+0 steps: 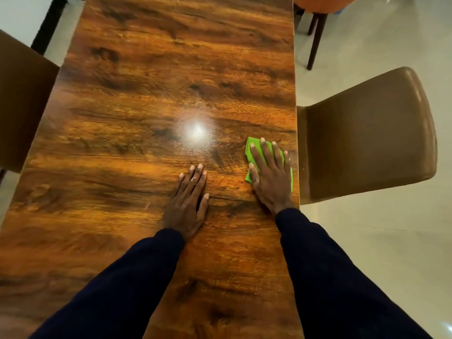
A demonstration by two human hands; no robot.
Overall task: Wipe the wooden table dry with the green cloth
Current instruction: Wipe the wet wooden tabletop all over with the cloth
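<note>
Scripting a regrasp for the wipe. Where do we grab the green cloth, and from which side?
Pinch the green cloth at its far-left corner, the largest part showing past the right hand that presses it flat. Come from above on the table-centre side: the cloth's right edge sits close to the edge of the table, beside the chair. That is a judgement only.

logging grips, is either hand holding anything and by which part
Nothing is gripped. The right hand presses flat on the middle of the green cloth; the left hand rests flat on the wooden table.
</note>
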